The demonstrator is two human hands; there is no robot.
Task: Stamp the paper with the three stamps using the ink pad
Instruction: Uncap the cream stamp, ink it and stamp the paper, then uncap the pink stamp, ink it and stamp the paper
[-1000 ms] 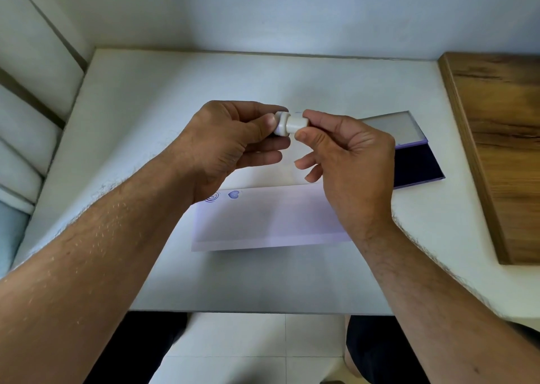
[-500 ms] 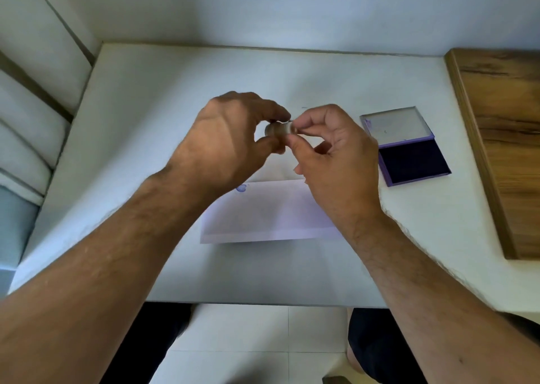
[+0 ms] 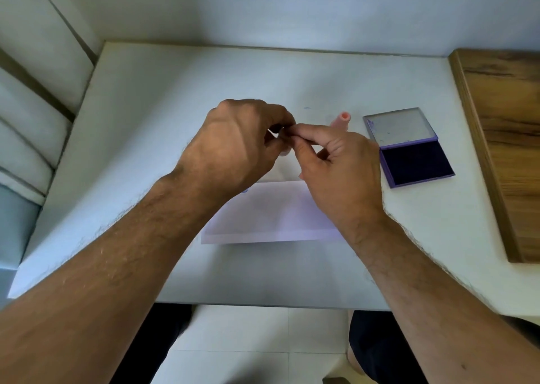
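Observation:
My left hand (image 3: 236, 147) and my right hand (image 3: 336, 167) meet above the table, fingertips pinched together on a small white stamp (image 3: 285, 151) that is almost wholly hidden between them. Below them lies a pale lilac sheet of paper (image 3: 271, 217), with a blue stamp mark just showing at the edge of my left wrist. A pink stamp (image 3: 340, 120) stands upright on the table behind my right hand. To the right lies the ink pad (image 3: 415, 163), open, with its dark blue pad facing up and its lid folded back.
The white table (image 3: 163, 97) meets a wall at the back and cushions at the left. A wooden board (image 3: 505, 138) lies along its right side. Floor tiles and dark trouser legs show below the table's front edge.
The white stamp was plainly visible between my fingertips; now my hands have closed over it and sit slightly lower. The view has shifted, so the pink stamp and the whole ink pad show.

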